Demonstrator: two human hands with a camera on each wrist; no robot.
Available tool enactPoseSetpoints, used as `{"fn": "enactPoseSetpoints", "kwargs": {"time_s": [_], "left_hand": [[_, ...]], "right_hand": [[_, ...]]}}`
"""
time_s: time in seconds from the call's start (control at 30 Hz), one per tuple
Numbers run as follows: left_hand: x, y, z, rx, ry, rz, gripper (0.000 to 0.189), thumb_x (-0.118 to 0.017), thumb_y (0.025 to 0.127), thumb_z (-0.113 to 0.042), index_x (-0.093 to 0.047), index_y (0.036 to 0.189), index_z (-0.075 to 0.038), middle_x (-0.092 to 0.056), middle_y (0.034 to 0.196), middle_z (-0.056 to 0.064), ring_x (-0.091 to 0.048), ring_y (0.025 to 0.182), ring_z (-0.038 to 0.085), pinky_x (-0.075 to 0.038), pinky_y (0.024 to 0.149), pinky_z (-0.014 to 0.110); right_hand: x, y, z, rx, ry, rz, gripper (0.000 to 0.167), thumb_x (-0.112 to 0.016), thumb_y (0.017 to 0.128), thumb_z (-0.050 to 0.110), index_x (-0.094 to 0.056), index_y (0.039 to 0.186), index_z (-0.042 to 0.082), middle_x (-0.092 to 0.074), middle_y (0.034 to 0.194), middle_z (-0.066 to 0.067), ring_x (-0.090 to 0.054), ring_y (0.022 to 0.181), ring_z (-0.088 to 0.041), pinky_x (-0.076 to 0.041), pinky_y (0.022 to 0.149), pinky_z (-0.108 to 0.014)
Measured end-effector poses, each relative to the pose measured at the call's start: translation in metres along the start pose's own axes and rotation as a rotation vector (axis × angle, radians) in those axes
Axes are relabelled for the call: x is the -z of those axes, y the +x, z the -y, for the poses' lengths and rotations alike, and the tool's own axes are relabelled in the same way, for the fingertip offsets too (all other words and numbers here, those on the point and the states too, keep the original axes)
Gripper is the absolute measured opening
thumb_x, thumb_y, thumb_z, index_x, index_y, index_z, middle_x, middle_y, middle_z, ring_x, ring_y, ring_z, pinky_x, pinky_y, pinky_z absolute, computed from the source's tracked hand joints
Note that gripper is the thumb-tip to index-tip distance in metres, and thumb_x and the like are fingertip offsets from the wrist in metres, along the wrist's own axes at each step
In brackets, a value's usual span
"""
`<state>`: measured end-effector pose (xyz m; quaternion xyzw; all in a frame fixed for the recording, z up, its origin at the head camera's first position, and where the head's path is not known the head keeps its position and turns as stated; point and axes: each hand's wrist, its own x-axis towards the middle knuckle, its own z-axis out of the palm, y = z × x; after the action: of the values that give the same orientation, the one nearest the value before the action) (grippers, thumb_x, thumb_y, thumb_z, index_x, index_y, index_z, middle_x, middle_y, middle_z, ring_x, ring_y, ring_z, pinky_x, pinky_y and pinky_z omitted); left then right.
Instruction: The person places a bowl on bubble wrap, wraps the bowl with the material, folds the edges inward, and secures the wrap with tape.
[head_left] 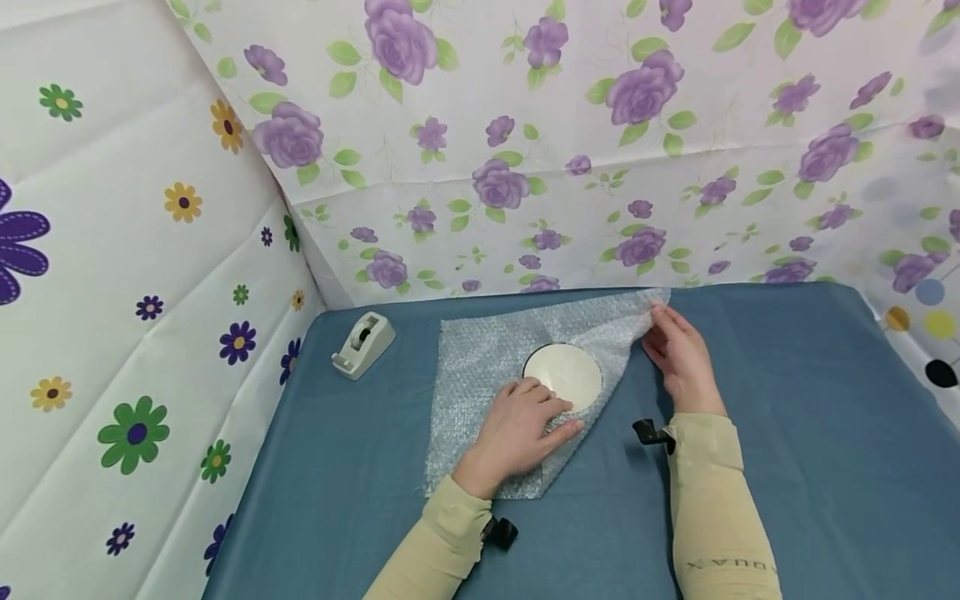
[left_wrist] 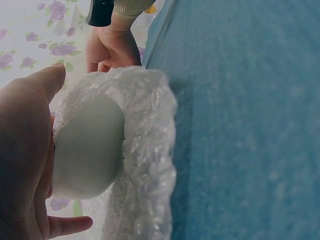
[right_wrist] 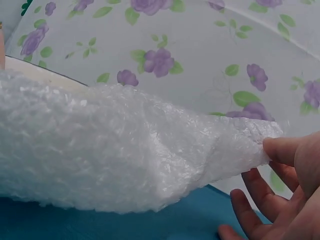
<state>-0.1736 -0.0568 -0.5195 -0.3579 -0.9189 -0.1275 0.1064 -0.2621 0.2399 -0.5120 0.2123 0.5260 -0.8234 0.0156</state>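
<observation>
Makeshift booth, hung with printed sheets; room type behind them can't be told. Back side is closed off by a purple-rose sheet (head_left: 498, 185), left side by a daisy-print sheet (head_left: 90, 292); a dotted sheet (head_left: 940, 323) is seen at right edge. Desk (head_left: 810, 417) is covered with plain blue cloth (head_left: 300, 500). Packing spot is suggested by the tape dispenser (head_left: 363, 346) and spread bubble wrap (head_left: 472, 375); filming setup by the small black wrist cameras (head_left: 501, 533) being worn.
</observation>
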Motion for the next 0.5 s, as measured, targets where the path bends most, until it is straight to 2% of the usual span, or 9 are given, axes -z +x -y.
{"fn": "enactPoseSetpoints", "kwargs": {"time_s": [0.3,0.5], "left_hand": [[0.003,0.001,-0.001,0.02,-0.015,0.037,0.043,-0.054,0.109,-0.058,-0.077,0.133,-0.03,-0.074,0.121,-0.004,-0.062,0.123,0.021,-0.049,0.109,0.046],[0.002,0.0,-0.001,0.01,-0.002,0.018,0.043,-0.054,0.109,-0.058,-0.078,0.132,-0.03,-0.074,0.119,-0.004,-0.063,0.121,0.02,-0.051,0.107,0.045]], "right_hand": [[-0.006,-0.007,0.008,0.038,-0.033,-0.005,0.064,-0.073,0.103,0.041,-0.052,0.161,0.022,-0.068,0.115,0.014,-0.059,0.113,-0.007,-0.03,0.123,-0.05],[-0.009,-0.013,0.011,0.058,-0.047,0.001,0.057,-0.073,0.103,0.04,-0.058,0.154,0.021,-0.069,0.112,0.013,-0.062,0.109,-0.006,-0.036,0.118,-0.045]]}}
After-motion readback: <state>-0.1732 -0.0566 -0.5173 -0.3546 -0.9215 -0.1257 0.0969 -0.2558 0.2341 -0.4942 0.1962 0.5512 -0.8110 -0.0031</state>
